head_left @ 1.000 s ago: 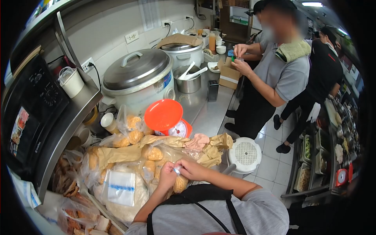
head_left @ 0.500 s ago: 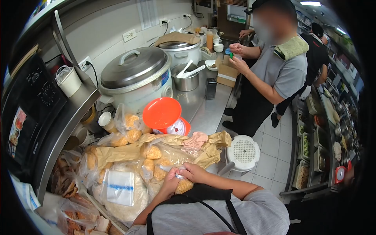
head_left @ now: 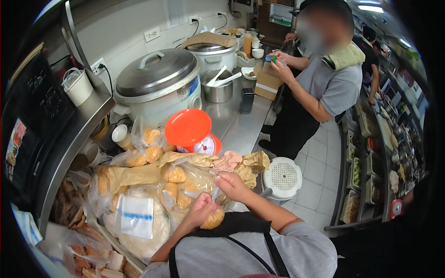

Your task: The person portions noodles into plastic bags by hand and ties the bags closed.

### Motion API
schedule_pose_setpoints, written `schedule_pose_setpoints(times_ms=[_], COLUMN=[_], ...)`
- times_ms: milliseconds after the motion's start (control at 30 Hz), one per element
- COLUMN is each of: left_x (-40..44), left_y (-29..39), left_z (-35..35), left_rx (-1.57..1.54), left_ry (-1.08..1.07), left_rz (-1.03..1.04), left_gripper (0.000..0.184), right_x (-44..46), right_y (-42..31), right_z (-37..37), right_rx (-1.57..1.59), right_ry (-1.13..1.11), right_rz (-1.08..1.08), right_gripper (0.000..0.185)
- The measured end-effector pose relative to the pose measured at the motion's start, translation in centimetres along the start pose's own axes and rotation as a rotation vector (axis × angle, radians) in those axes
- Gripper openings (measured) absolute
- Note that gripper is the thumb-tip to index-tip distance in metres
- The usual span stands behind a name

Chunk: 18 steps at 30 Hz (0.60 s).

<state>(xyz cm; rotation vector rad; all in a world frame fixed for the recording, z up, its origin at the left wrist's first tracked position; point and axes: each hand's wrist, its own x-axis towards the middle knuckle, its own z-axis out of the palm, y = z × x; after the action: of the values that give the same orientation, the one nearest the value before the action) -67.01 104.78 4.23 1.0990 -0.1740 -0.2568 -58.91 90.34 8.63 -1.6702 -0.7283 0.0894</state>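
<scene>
Left hand point(head_left: 200, 211) grips the neck of a plastic bag of orange crumbs point(head_left: 213, 219) bulging below, nearer than the raised right hand point(head_left: 232, 186), whose grip I cannot tell.

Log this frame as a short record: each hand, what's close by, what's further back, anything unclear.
left hand: closed at the neck of a filled clear bag
right hand: raised beside the left, fingers drawn together
nearby: other filled bags, brown paper, blue-striped plastic packet
beyond: scale with red pan, large lidded cooker, metal pot with two white handles sticking out
people: co-worker standing past the counter
unclear: whether the right fingers pinch anything
</scene>
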Motion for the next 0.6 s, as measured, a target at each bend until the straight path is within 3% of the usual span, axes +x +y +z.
schedule_pose_setpoints(times_ms=[67,267,333,467,533,600], left_x=[-0.1,-1.6,-2.3,-3.8,-4.1,-4.4], left_y=[-0.1,2.0,3.9,6.4,8.2,8.9], left_z=[0.0,-3.7,-6.3,-11.2,-11.3,-13.2], left_rx=[0.117,0.349,0.52,0.713,0.643,0.832], left_ry=[0.001,0.365,0.548,0.854,0.888,0.848], left_rz=[0.038,-0.025,0.039,0.364,0.332,0.033], left_gripper=[0.007,0.01,0.008,0.01,0.014,0.018], right_x=[0.3,2.1,2.8,2.8,3.7,4.4], right_y=[-0.7,1.4,2.7,7.7,8.9,12.0], right_z=[0.1,1.2,0.8,1.9,3.2,4.6], right_rx=[0.024,0.232,0.204,-0.143,-0.282,-0.301], right_ry=[-0.02,-0.279,-0.293,-0.498,-0.545,-0.614], right_rz=[-0.052,0.311,0.345,0.287,0.17,0.115], right_gripper=[0.02,0.021,0.02,0.019,0.019,0.019])
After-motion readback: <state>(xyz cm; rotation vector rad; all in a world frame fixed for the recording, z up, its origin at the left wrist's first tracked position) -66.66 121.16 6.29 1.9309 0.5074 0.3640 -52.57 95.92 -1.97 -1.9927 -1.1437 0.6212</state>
